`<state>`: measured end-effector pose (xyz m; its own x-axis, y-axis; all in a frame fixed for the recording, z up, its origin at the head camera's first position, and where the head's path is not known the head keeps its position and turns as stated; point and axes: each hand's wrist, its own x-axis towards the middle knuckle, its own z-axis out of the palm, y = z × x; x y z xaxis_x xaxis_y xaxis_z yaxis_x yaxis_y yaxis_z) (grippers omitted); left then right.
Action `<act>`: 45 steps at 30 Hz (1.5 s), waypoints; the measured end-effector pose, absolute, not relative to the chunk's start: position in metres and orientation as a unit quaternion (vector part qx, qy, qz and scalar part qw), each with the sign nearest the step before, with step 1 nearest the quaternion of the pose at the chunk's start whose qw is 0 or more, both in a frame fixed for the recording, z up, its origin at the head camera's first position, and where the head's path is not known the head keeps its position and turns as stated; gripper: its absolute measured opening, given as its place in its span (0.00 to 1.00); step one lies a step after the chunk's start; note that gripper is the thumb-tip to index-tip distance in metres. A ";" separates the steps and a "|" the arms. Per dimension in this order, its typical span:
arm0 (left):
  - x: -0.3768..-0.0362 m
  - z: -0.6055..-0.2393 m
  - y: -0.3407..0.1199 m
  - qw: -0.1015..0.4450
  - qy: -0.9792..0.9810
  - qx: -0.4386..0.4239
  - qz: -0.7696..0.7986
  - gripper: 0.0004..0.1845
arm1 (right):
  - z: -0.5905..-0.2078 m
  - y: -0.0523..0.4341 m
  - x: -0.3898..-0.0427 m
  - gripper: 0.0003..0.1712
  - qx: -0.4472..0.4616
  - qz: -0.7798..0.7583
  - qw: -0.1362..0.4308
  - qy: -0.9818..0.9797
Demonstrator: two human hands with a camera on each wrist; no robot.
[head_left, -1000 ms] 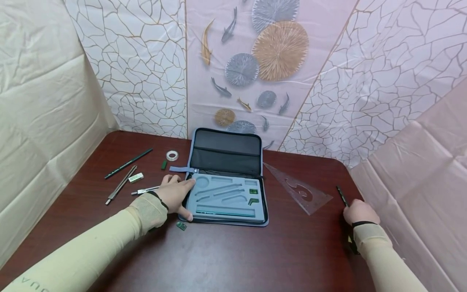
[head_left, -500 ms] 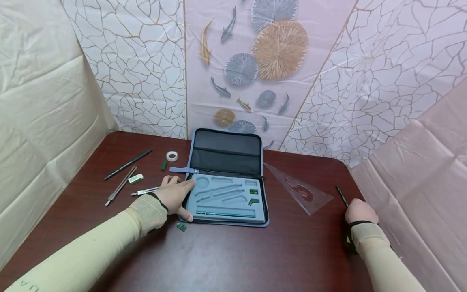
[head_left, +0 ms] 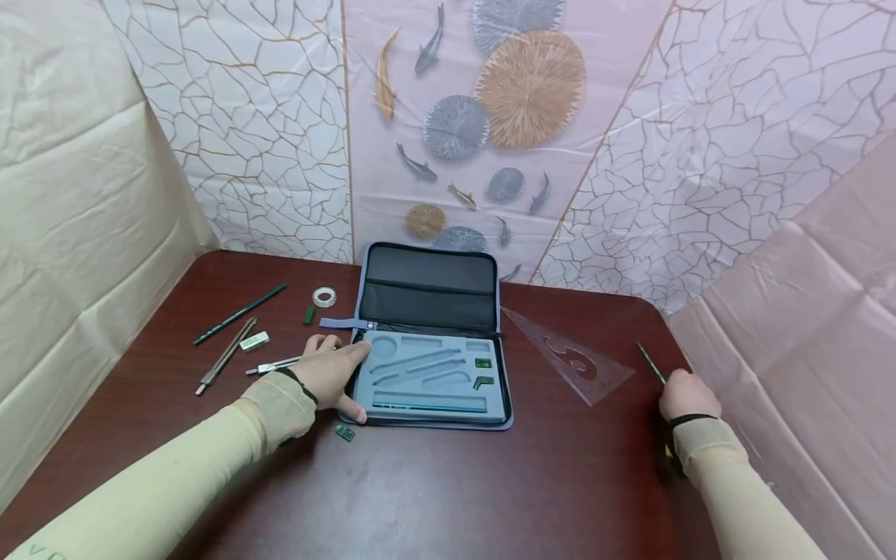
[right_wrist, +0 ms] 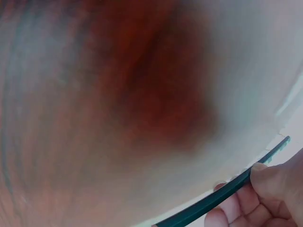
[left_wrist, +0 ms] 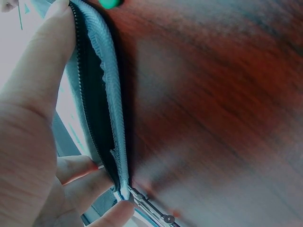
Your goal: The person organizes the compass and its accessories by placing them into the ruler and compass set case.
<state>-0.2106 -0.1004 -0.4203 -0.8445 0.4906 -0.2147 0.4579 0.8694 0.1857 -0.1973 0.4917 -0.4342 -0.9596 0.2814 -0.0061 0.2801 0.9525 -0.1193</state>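
Note:
An open drafting-set case (head_left: 434, 342) lies on the dark red table (head_left: 455, 490), its grey foam tray showing shaped slots and a few green pieces. My left hand (head_left: 334, 375) rests on the case's left edge (left_wrist: 102, 94), thumb at the front corner and fingers laid along the zip. My right hand (head_left: 687, 395) is at the table's right edge and pinches a thin dark green pencil (head_left: 651, 364), seen up close as a green pencil (right_wrist: 222, 198) under the fingertips.
A clear set square (head_left: 570, 358) lies right of the case. Left of it are a dark pencil (head_left: 239, 313), a metal tool (head_left: 225, 356), a white eraser (head_left: 254, 341), a tape roll (head_left: 324, 296), a compass (head_left: 276, 365) and small green pieces (head_left: 344, 432). Draped sheets wall the table.
My right hand with the pencil has lifted slightly and drawn back along the right edge. The left hand stays on the case.

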 end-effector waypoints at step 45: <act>-0.212 -0.425 -0.101 0.120 0.960 0.246 0.060 0.65 | -0.415 0.213 -0.193 0.02 0.363 0.045 0.079 -0.927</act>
<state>-0.2117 -0.1006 -0.4250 -0.8502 0.4863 -0.2016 0.4574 0.8720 0.1743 -0.1929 0.2130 -0.4148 -0.7237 -0.6663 0.1798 -0.6805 0.7323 -0.0249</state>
